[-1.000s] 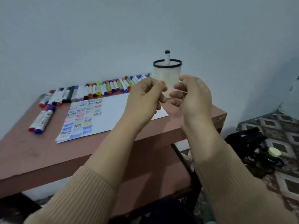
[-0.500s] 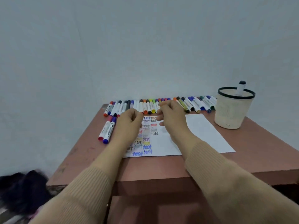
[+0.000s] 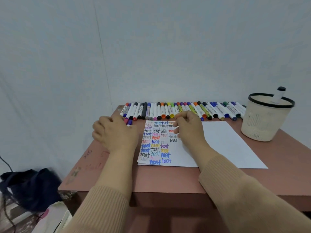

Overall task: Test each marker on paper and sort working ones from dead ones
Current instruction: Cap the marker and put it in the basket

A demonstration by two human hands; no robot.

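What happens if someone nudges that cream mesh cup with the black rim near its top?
The cream mesh cup with the black rim looks like thin perforated plastic, so probably light and easy to slide. Only one black-capped white marker shows inside, so little weight steadies it; a high push might tip it.

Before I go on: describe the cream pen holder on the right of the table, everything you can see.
The pen holder is a round cream tub, plastic by its look, with perforated walls and a black rim, narrowing toward its base. It stands upright on the table at the rear right, clear of the paper. One white marker with a black cap leans inside, poking above the rim.
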